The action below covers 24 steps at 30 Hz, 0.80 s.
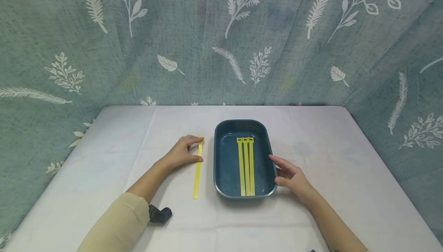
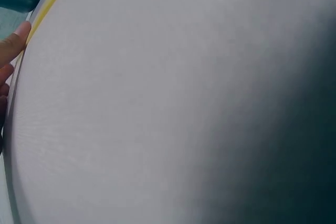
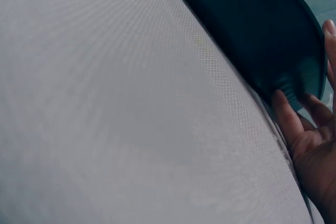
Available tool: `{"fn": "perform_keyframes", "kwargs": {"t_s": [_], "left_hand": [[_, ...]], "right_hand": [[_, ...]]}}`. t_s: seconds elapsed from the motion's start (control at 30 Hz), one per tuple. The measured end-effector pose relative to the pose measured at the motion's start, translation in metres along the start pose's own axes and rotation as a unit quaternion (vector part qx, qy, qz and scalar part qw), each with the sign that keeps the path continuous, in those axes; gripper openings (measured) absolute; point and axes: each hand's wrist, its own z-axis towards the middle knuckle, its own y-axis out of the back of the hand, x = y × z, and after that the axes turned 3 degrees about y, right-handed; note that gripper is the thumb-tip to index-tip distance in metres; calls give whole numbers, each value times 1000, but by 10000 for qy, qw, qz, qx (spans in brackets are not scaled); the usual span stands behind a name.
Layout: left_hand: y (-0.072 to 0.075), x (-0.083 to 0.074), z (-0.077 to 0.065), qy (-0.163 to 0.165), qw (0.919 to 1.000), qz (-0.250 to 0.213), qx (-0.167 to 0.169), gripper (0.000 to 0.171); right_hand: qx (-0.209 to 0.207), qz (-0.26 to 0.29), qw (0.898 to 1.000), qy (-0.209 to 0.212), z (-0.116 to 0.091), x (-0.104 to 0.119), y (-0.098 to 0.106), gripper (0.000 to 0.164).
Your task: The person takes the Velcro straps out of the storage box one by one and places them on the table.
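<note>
In the head view, my left hand (image 1: 183, 152) is over a yellow strap (image 1: 196, 181) lying lengthwise on the table, left of the tray. Its thumb and forefinger touch the strap at two separate spots, with a gap between them. The thumb (image 2: 22, 30) also shows at the strap (image 2: 44, 11) in the left wrist view. To the right, my right hand (image 1: 294, 179) rests its fingertips against the side and rim of a dark teal tray (image 1: 221, 159). Three yellow straps (image 1: 246, 167) with slotted heads lie side by side inside the tray, heads toward the far end.
A white cloth covers the table (image 1: 311, 148). Behind it hangs a green curtain (image 1: 194, 32) with white leaf prints. A black wrist device (image 1: 160, 214) sticks out beside my left sleeve (image 1: 117, 221).
</note>
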Motion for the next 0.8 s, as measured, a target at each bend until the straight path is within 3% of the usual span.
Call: {"fn": "perform_keyframes", "kwargs": {"t_s": [0.57,0.8], "left_hand": [[9,-1,7,641,9977,54,205,78],[21,-13,19,541,9977,-383,103,73]], "right_hand": [[51,32,10000,43,0,1,-2,61],[-9,101,9999,-6,1,-1,-3,60]]}}
